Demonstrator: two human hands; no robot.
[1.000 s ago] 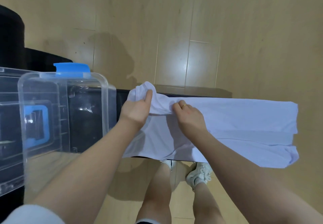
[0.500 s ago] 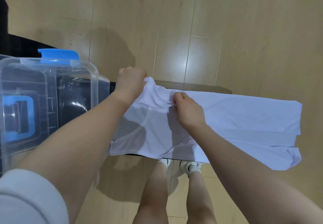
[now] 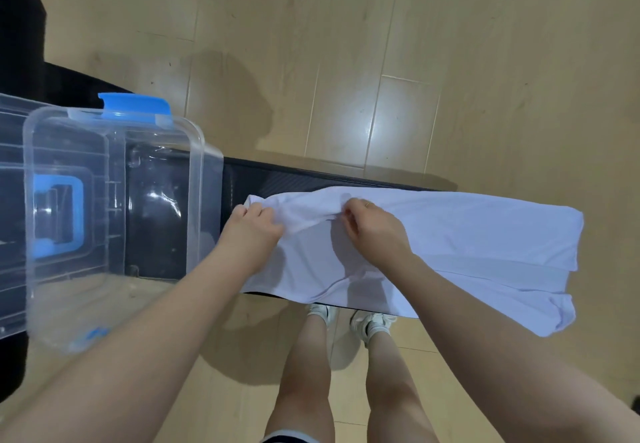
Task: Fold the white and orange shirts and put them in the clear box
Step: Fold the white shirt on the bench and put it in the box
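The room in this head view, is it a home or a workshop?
Probably a room in a home: pale wood-look floor, a clear box with blue latches on a narrow black table, and a white shirt being folded.

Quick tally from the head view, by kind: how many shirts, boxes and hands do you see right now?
Shirts: 1, the white shirt on the black table; no orange shirt in view.
Boxes: 1, the clear box with blue latches.
Hands: 2, the left hand and right hand, both pinching the white shirt.
Total: 4
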